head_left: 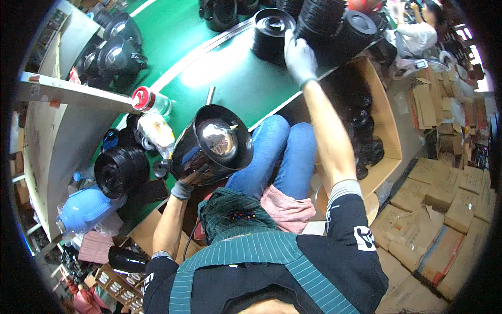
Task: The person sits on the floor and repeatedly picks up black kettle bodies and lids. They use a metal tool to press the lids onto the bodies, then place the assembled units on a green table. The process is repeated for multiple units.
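Observation:
My left hand (182,189), in a grey glove, grips the underside of a glossy black pot-like vessel (238,155). The vessel is tilted, with its wide mouth facing up and a shiny rounded metal surface inside. My right arm stretches far forward over the green bench. The gloved right hand (301,58) is closed at the right edge of a stack of round black lid-like parts (273,25), one finger over the top piece's rim. Its other fingertips are partly hidden. A short metal rod (210,96) shows just beyond the vessel.
More black stacks (320,18) stand beside my right hand. A red-capped clear jar (151,100), black discs (119,170) and a blue bottle (90,209) are on the left. An open carton (389,110) holding black parts stands right of my knees; flattened cartons (418,225) lie beyond.

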### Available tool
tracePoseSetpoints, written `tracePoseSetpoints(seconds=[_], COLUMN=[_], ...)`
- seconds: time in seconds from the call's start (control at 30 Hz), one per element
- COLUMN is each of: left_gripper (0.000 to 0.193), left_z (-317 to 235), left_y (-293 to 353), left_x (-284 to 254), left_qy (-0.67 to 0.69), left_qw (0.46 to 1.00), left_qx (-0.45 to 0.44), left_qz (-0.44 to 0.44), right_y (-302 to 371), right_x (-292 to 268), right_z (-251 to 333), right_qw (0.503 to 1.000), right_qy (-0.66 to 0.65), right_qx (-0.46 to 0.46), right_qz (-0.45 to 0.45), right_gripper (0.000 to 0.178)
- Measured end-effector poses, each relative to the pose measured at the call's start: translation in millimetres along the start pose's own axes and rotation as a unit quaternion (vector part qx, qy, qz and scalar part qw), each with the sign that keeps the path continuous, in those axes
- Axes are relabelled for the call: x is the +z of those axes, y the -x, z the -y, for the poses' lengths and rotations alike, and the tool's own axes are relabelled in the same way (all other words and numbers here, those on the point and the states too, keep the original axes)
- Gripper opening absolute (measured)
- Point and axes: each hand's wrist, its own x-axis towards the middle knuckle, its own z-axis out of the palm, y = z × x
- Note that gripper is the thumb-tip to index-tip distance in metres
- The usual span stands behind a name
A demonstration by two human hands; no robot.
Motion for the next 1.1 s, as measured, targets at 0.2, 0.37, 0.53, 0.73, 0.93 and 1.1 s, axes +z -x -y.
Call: tracePoseSetpoints(seconds=[0.2, 0.37, 0.53, 0.73, 0.93, 1.1], left_gripper=[0.032, 0.032, 0.032, 0.032, 0.032, 0.032], left_z=[2.2, 10.0, 16.8, 20.6, 17.1, 8.7], left_y=[2.1, 0.5, 2.4, 12.7, 13.7, 13.1], left_x=[2.0, -0.5, 5.4, 20.9, 46.8, 61.6], left_qy=[-0.009, -0.017, -0.035, -0.074, -0.124, -0.161], left_qw=[1.000, 0.999, 0.997, 0.991, 0.976, 0.961], left_qx=[-0.025, -0.032, -0.034, -0.026, -0.010, 0.000], left_qz=[0.006, 0.020, 0.058, 0.110, 0.177, 0.225], right_y=[-59.4, 25.9, 186.3, 265.7, 297.1, 307.6], right_x=[28.9, -24.2, -70.2, -74.8, -89.5, -101.0], right_z=[3.8, -9.4, -26.6, -43.0, -63.7, -74.9], right_qw=[0.991, 0.975, 0.825, 0.799, 0.809, 0.798], right_qy=[0.110, -0.172, -0.490, -0.547, -0.511, -0.496], right_qx=[0.030, -0.136, -0.158, -0.153, -0.257, -0.322], right_qz=[0.064, -0.044, 0.234, 0.199, 0.134, 0.117], right_gripper=[0.071, 0.041, 0.057, 0.068, 0.058, 0.056])
